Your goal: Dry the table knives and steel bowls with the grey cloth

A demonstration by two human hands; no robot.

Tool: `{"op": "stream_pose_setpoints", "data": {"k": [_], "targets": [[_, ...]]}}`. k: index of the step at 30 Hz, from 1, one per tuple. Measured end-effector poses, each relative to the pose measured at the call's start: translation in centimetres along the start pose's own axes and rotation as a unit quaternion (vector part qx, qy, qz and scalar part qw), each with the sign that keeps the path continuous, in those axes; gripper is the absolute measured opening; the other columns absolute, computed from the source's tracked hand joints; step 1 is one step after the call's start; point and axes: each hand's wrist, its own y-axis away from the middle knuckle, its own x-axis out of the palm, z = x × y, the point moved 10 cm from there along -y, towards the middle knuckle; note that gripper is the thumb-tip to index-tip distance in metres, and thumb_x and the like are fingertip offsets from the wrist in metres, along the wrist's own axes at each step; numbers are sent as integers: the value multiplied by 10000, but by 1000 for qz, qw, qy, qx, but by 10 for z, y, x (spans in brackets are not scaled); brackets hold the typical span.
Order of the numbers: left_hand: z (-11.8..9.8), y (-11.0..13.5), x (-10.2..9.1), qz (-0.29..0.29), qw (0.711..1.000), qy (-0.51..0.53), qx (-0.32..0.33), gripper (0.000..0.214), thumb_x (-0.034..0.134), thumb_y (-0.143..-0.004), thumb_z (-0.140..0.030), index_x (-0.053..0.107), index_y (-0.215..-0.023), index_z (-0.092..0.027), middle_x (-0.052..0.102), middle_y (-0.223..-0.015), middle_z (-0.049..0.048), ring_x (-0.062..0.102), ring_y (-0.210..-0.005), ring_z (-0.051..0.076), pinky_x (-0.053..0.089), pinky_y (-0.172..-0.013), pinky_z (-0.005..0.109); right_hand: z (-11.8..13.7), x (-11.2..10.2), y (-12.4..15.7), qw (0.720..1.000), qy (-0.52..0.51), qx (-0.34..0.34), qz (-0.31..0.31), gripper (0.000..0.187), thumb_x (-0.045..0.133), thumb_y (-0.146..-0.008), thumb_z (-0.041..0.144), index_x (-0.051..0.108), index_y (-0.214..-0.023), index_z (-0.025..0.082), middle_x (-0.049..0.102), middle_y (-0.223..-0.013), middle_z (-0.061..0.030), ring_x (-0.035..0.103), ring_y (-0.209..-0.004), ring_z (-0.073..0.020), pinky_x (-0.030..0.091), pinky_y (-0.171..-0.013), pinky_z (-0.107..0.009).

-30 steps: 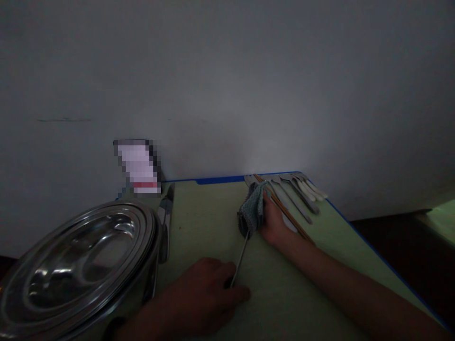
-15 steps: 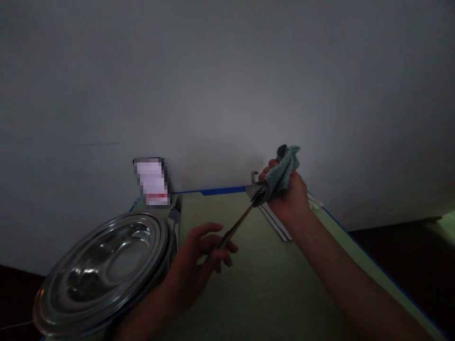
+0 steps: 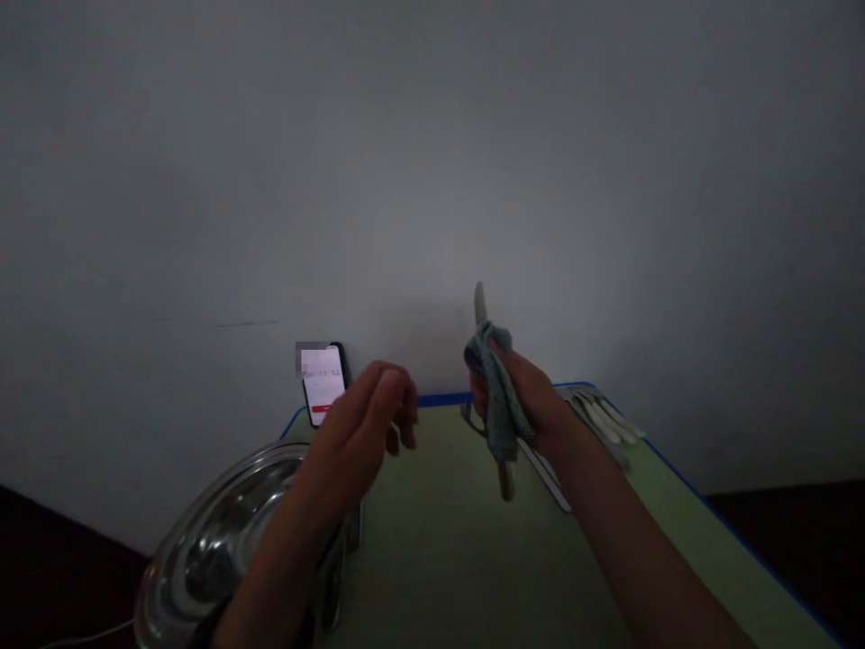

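My right hand (image 3: 531,383) is closed around a grey-green cloth (image 3: 501,406) wrapped about the middle of a table knife (image 3: 480,303). The knife stands nearly upright above the table, its rounded tip showing over the cloth and its other end below. To the left, my left hand (image 3: 368,419) hangs in the air with loosely bent fingers and no visible object in them. Its forearm passes in front of a shiny steel plate (image 3: 166,577), hiding part of it.
The green table (image 3: 432,550) has a blue edge against a grey wall. A phone (image 3: 323,383) leans at the back left. Several pale-handled pieces of cutlery (image 3: 608,419) lie at the back right; another metal utensil (image 3: 550,482) lies below the cloth. More cutlery (image 3: 334,581) lies beside the plate.
My left hand has let go of the knife's end and moved up. The knife has turned from slanting to nearly upright in my right hand. The camera view has shifted.
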Motion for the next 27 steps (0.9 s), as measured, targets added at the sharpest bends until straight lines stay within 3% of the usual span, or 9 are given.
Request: {"op": "stream_pose_setpoints", "data": {"k": [3, 5, 8, 14, 19, 23, 27], "targets": [[-5, -15, -20, -38, 992, -115, -18, 356, 364, -911, -505, 503, -821, -190, 556, -635, -22, 531, -532, 132, 417, -490, 257, -3, 3, 7, 973, 216, 15, 78, 358, 496, -826, 534, 567, -852, 184, 603, -711, 3, 530, -583, -108, 424, -531, -235], [-8, -17, -17, -16, 980, -197, -23, 333, 368, -911, -487, 518, -892, -191, 576, -651, -16, 551, -579, 154, 420, -543, 282, -1, 12, 18, 922, 352, 12, 163, 336, 472, -856, 491, 597, -884, 180, 645, -815, -19, 569, -704, -131, 444, -632, -253], [-5, -10, -3, 44, 960, -277, -20, 337, 317, -923, -455, 529, -922, -193, 601, -714, 3, 575, -647, 177, 415, -611, 311, 6, 17, 35, 856, 463, 14, 227, 328, 436, -882, 459, 603, -966, 189, 668, -925, -29, 589, -810, -154, 440, -713, -265], [8, 10, 22, 209, 919, -333, -26, 339, 326, -916, -387, 577, -793, -196, 609, -713, 6, 564, -650, 162, 388, -598, 277, 3, 18, 51, 781, 560, 59, 271, 331, 446, -872, 462, 631, -949, 199, 677, -935, -38, 611, -793, -161, 436, -667, -246], [11, 29, 23, 254, 887, -384, -41, 352, 345, -918, -404, 601, -775, -209, 613, -689, 0, 564, -608, 149, 344, -531, 255, -9, 34, 62, 761, 559, 90, 316, 331, 451, -865, 455, 654, -888, 195, 682, -846, -17, 605, -713, -136, 398, -568, -215], [11, 38, 25, 251, 884, -394, -9, 347, 338, -927, -394, 586, -769, -209, 613, -688, -3, 561, -603, 144, 334, -532, 260, -19, 54, 67, 761, 532, 84, 363, 325, 464, -862, 439, 662, -896, 183, 678, -792, -3, 589, -669, -112, 392, -551, -197], [26, 37, 18, 273, 894, -352, -47, 324, 333, -936, -354, 549, -748, -203, 594, -627, -24, 539, -532, 121, 333, -498, 243, -32, 48, 58, 763, 525, 105, 363, 349, 464, -861, 440, 661, -932, 161, 687, -846, -27, 604, -715, -128, 419, -583, -201]]}}
